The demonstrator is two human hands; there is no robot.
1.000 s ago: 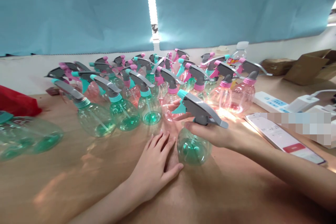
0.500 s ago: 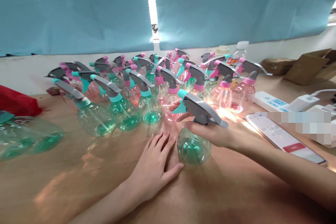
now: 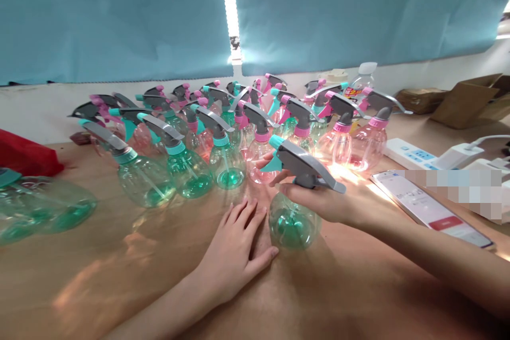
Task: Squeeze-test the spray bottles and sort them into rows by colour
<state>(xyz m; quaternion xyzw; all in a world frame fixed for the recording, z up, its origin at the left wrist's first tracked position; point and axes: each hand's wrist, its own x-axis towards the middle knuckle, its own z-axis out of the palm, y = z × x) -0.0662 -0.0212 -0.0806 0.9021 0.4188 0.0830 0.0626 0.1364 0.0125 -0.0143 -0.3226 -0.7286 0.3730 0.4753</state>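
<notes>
A clear green spray bottle point(image 3: 295, 226) with a grey and turquoise trigger head stands upright on the brown table point(image 3: 159, 281). My right hand point(image 3: 319, 202) is closed around its neck from the right, fingers curling behind it; the turquoise nozzle points left. My left hand point(image 3: 239, 249) lies flat on the table just left of that bottle, fingers stretched out and holding nothing. Behind my hands stand green spray bottles point(image 3: 189, 175) and pink spray bottles point(image 3: 334, 143), several of each, close together and upright.
At the left edge lie green bottles point(image 3: 71, 207) near a red bag point(image 3: 27, 154). To the right are a phone point(image 3: 430, 207), a white power strip point(image 3: 410, 155) with plugs, and an open cardboard box point(image 3: 462, 103). A capped clear bottle point(image 3: 364, 77) stands at the back by the wall.
</notes>
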